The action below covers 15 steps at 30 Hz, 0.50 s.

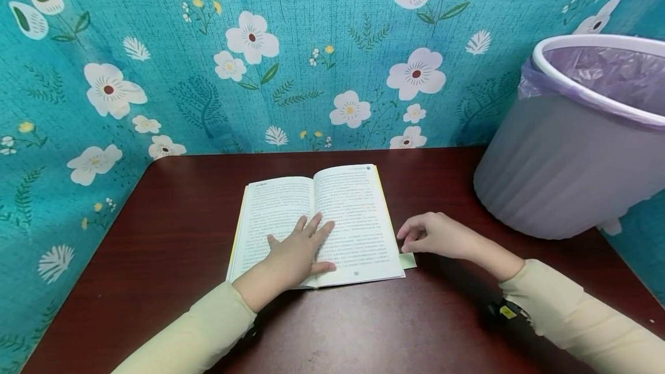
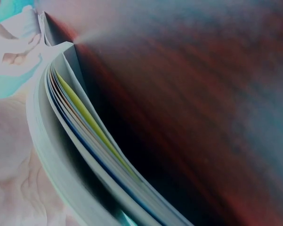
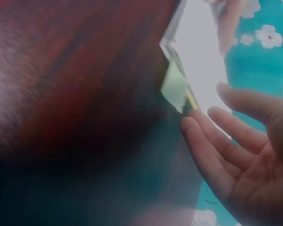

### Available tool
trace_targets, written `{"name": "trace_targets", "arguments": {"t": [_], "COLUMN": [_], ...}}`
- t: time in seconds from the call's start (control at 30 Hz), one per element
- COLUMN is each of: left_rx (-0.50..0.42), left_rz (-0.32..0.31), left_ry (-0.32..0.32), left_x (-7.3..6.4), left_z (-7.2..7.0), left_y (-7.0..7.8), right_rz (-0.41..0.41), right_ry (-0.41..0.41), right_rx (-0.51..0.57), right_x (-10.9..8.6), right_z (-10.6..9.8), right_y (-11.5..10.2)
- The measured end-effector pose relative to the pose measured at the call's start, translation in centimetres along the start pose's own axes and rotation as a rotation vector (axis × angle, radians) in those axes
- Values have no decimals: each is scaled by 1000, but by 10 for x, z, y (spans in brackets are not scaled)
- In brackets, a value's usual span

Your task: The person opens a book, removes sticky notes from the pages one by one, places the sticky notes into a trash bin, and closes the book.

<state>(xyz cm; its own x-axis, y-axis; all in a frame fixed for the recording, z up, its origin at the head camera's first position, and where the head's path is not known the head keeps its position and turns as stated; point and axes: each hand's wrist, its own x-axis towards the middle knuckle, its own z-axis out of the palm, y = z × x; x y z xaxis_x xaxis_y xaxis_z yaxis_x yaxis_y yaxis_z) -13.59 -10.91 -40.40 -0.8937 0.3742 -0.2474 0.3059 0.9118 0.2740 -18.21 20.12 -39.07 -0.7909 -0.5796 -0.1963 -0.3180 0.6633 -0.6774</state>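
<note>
An open book (image 1: pixel 348 218) with printed pages lies on the dark red table. My left hand (image 1: pixel 293 255) rests across its lower middle, fingers spread over the gutter. In the left wrist view the bottom edges of the book's pages (image 2: pixel 99 141) bow upward beside the palm. A pale green paper slip (image 1: pixel 407 260) sticks out of the book's right side near the lower corner. Just beside that edge is my right hand (image 1: pixel 436 236), its fingers loosely bent. The right wrist view shows those fingertips close to the green slip (image 3: pixel 175 87), with nothing between thumb and fingers.
A grey waste bin (image 1: pixel 561 149) lined with a purple bag stands at the right rear of the table (image 1: pixel 171 218). Behind the table hangs a turquoise flowered cloth (image 1: pixel 312 62). A dark device with a yellow label (image 1: pixel 508 311) sits at the right wrist.
</note>
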Motion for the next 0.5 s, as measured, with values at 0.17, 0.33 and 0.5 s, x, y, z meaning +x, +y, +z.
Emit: {"name": "trace_targets", "arguments": {"t": [0.17, 0.33, 0.5], "left_rx": [-14, -33, -66], "left_rz": [2, 10, 17], "left_ry": [-2, 0, -4], "left_x": [-1, -2, -5], "left_z": [0, -2, -5], "left_y": [-1, -3, -6], "right_rz": [-13, -8, -24], "right_ry": [-22, -2, 6], "right_rx": [-18, -32, -71], "right_x": [-1, -2, -1], "right_z": [7, 11, 13], "right_y": [-1, -2, -4]}}
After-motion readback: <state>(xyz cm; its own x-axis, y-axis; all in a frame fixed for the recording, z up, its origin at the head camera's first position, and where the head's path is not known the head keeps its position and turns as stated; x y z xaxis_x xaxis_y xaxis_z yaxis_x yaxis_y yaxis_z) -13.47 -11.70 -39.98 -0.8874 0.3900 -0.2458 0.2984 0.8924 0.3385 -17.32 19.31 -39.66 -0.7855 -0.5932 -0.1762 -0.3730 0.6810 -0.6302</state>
